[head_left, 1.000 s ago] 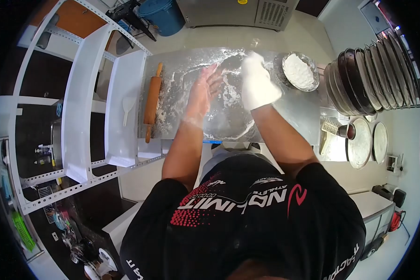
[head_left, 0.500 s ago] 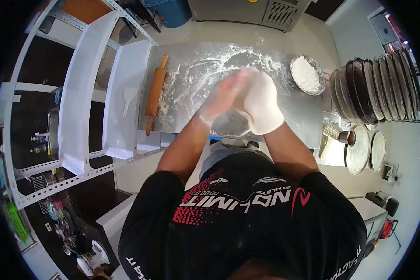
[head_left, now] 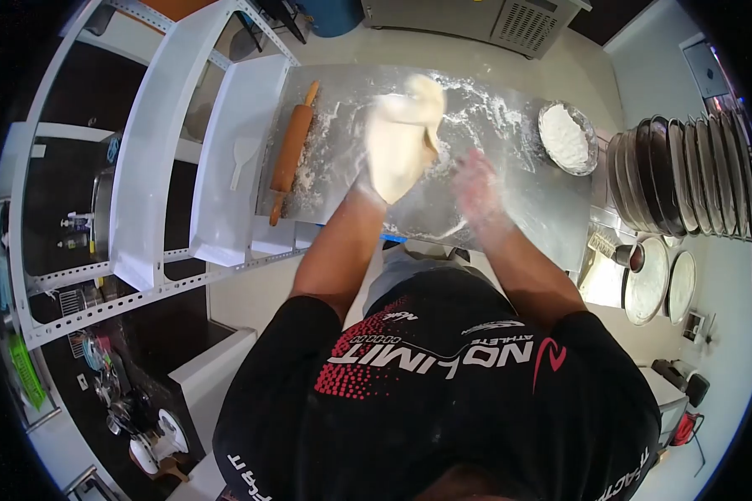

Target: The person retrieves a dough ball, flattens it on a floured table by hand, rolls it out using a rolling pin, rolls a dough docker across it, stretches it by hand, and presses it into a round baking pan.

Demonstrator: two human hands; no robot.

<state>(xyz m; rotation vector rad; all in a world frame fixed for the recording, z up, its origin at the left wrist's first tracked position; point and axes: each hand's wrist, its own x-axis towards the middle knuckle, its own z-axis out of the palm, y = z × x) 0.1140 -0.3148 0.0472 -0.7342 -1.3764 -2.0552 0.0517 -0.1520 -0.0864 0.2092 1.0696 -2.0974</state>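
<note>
Head view: our dough (head_left: 403, 150) looks flattened, not laid down.
Left hand (head_left: 368, 190): dough-covered, grip unclear.
Right hand (head_left: 480, 189): empty, grip apart.

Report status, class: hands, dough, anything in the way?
Left hand hidden under draped dough. Right hand bare, floured, blurred. Rolling pin and flour bowl aside; no obstruction seen.

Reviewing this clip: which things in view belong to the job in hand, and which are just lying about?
Apparently in the job: dough, floury table, flour, flour bowl, rolling pin (untouched now).

Seemingly just lying about: white paddle-shaped utensil, blue bin, upright round pans (possibly for later).
</note>
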